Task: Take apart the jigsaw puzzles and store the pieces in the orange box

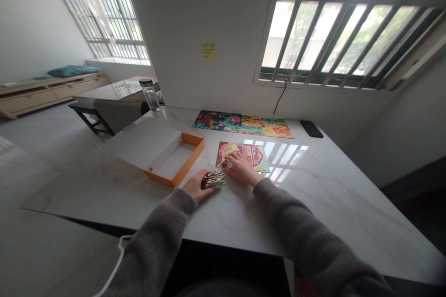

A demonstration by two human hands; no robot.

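My left hand (198, 186) is wrapped round a stack of puzzle pieces (215, 179), holding it just above or on the table, with the layered edges facing me. My right hand (240, 169) is at the lower left corner of a partly assembled jigsaw puzzle (257, 154) with pink, red and green colours. Its thumb and index finger are closed on a puzzle piece (228, 163) at that corner. The piece is small and mostly covered by the fingers. The puzzle lies flat, and part of it is hidden under my right hand.
An orange-sided open box (190, 163) with a white inside stands left of my hands. Two colourful picture boards, one dark blue (219, 121) and one yellow (266, 126), lie along the wall. A black phone (311, 129) is at the back right, a glass bottle (151, 96) at the back left.
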